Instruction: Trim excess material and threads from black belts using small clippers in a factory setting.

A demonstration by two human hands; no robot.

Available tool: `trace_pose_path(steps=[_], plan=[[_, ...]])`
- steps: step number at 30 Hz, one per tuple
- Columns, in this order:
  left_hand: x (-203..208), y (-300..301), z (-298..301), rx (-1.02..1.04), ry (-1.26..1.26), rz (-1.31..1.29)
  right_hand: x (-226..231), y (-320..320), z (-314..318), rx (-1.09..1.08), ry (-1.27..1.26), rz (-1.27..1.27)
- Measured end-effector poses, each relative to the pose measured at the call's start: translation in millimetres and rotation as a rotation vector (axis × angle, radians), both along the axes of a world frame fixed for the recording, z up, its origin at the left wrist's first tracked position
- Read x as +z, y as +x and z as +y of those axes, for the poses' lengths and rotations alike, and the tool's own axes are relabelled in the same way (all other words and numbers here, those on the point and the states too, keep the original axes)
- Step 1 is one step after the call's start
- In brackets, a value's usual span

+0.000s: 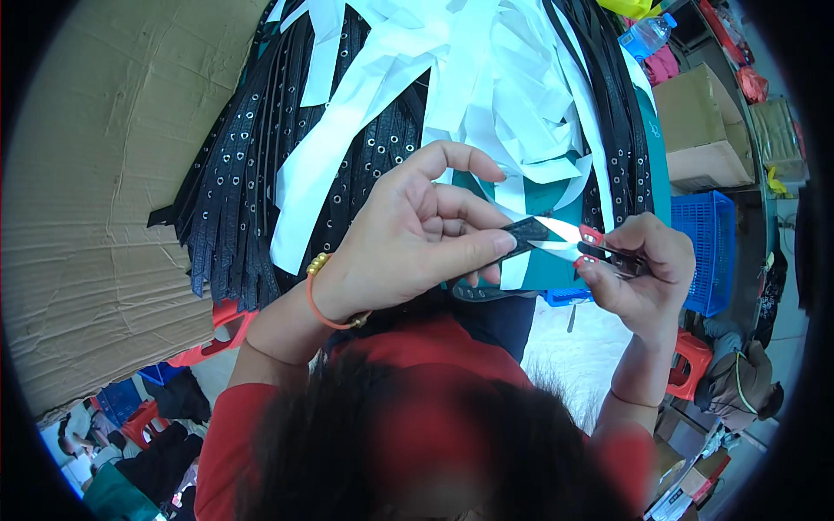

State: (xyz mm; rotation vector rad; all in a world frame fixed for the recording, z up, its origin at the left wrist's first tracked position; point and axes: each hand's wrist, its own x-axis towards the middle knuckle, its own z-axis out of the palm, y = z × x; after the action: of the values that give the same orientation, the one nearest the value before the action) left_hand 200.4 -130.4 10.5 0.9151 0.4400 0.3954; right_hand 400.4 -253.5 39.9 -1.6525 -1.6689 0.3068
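Note:
My left hand [408, 230] pinches the end of a black strap [527, 230] between thumb and fingers, above the near edge of the green table [560, 280]. In my right hand [647, 265] is a small pair of thread snips [556, 247], its pale blades parted at the strap's tip. Whether the blades touch the strap is hard to make out. Beyond my hands, many black straps with metal eyelets [239, 165] lie in a thick pile. Long white strips [469, 78] are heaped over its middle.
A large cardboard sheet [104, 174] spreads along the left. To the right stand a blue plastic crate [704, 247], a cardboard box [708, 117] and a red stool [689, 365]. A plastic bottle [645, 36] lies at the far right corner. Another red stool [221, 334] shows at left.

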Motion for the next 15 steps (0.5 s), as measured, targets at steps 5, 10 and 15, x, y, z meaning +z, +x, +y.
trace_pose_path(steps=[5,10,15], plan=[[6.4,-3.2,-2.5,-0.008,-0.023,-0.003,4.8,2.2,0.7,0.037,0.025,0.005],[8.9,-5.3,-2.3,-0.054,-0.068,-0.009,7.1,2.8,3.5,0.069,-0.025,0.104],[10.0,-9.1,0.7,-0.084,-0.085,-0.044,10.2,-4.0,1.4,0.034,-0.078,0.159]])
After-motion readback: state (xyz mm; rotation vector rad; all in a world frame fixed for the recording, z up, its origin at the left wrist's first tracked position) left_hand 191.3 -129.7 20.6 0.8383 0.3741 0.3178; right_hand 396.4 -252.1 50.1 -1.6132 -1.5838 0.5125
